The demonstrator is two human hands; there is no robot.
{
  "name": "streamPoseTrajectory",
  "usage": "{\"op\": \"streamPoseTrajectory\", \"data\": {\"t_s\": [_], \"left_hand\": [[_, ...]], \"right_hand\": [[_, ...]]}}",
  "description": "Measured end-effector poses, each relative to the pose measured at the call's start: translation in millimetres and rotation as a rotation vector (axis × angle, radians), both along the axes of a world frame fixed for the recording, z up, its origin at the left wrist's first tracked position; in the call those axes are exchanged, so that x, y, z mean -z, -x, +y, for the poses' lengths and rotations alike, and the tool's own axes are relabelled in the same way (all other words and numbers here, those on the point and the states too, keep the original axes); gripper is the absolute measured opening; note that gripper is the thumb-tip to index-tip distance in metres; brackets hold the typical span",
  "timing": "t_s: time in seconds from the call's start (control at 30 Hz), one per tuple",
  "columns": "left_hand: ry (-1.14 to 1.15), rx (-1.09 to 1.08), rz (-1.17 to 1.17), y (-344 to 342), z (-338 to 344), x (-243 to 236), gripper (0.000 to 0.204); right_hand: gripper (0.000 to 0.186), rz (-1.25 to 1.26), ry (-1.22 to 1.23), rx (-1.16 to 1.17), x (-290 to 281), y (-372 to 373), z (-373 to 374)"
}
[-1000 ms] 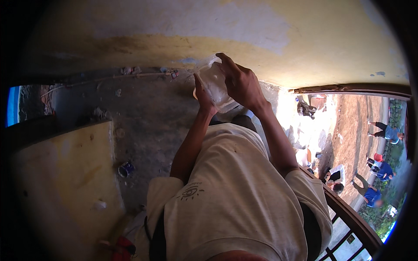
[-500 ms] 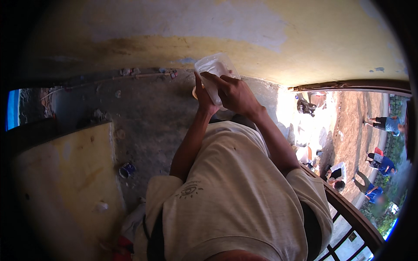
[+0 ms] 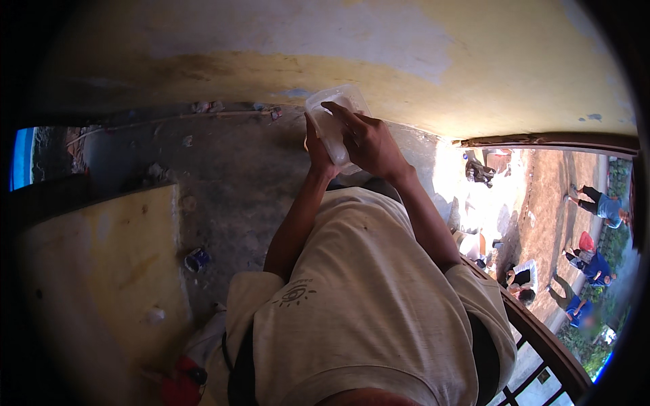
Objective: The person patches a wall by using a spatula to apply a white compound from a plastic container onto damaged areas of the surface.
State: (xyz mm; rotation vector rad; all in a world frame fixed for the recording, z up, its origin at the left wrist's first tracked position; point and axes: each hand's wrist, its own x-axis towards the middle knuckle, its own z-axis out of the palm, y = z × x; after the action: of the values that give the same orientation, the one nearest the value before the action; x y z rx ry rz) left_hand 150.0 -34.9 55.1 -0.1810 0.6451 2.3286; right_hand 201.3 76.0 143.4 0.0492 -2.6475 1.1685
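A translucent rectangular plastic container (image 3: 352, 95) is tilted in front of my chest, close to the wall. My left hand (image 3: 321, 154) is closed round its left side, with the thumb up along the edge. My right hand (image 3: 374, 145) lies over the container's open top and right side. Its fingers are apart, the index finger stretched across the inside. The right hand's lower fingers are partly hidden, and I see nothing held in them. What the container holds, if anything, I cannot make out.
A yellow, stained wall (image 3: 223, 64) runs ahead, with a pipe and litter along its foot. A low yellow partition (image 3: 115, 264) stands left, near a blue can (image 3: 197, 260) on the dark floor (image 3: 237, 183). A dark railing (image 3: 542, 338) is at right; several people are outside in sunlight.
The right index finger has lifted a little and spread from the fingers below it. The container has turned slightly in my left hand. The view has shifted slightly.
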Motion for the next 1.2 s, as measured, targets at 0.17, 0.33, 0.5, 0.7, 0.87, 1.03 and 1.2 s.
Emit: {"op": "streamPoseTrajectory", "data": {"t_s": [0.17,0.33,0.5,0.7,0.87,1.03,1.2], "left_hand": [[0.04,-0.008,0.033,11,-7,24,0.075],[0.078,-0.057,0.073,7,3,5,0.077],[0.136,-0.146,0.029,4,7,-4,0.077],[-0.004,-0.278,0.074,4,24,7,0.075],[0.125,-0.355,0.033,-7,61,-19,0.079],[0.176,-0.392,0.123,-20,86,-16,0.079],[0.064,-0.359,0.03,-24,109,-4,0.075]], "right_hand": [[0.054,-0.021,0.128,0.093,-6,8,0],[0.054,0.075,0.083,0.108,-5,13,13],[0.049,0.036,0.081,0.013,8,18,2],[0.048,0.017,0.095,-0.04,-7,36,28],[0.055,0.077,0.051,-0.105,1,34,57],[0.062,0.041,0.074,-0.23,-4,29,83],[0.055,0.041,0.024,-0.216,-9,24,134]]}}
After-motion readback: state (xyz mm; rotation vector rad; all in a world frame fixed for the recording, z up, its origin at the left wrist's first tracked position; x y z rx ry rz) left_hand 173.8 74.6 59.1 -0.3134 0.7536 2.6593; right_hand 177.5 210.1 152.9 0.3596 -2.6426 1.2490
